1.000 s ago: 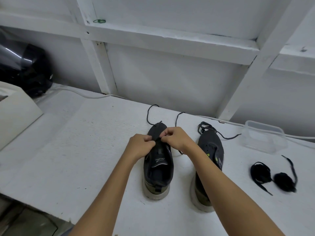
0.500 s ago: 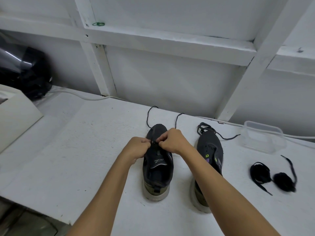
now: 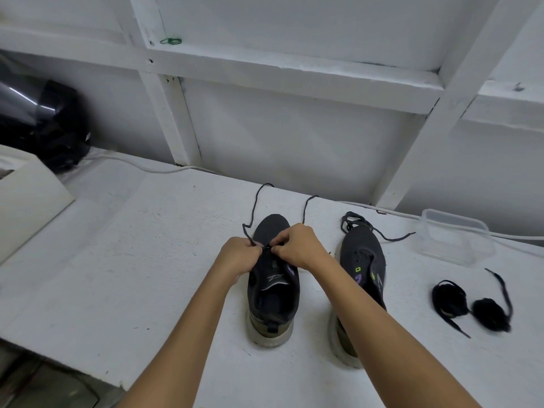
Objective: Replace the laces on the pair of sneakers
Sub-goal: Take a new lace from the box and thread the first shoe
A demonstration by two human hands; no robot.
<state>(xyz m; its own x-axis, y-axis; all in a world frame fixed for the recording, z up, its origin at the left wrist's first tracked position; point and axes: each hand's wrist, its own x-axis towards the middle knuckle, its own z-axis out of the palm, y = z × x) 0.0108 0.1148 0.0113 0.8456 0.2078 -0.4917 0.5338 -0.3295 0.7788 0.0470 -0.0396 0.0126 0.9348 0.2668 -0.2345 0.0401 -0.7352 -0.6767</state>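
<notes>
left dark knit sneaker sits near the bench's front edge, thin dark lace in its lowest eyelets, both ends trailing toward the back edge. left hand and right hand each pinch the lace at the eyelets. right dark sneaker unlaced, a lace heaped at its toe. count: two sneakers, two bundled black laces by the right edge, one clear plastic tub. judgement: early, most lacing left.

Matt dark knit-cloth sneakers on a rough white-painted table, beside a clear plastic tub
</notes>
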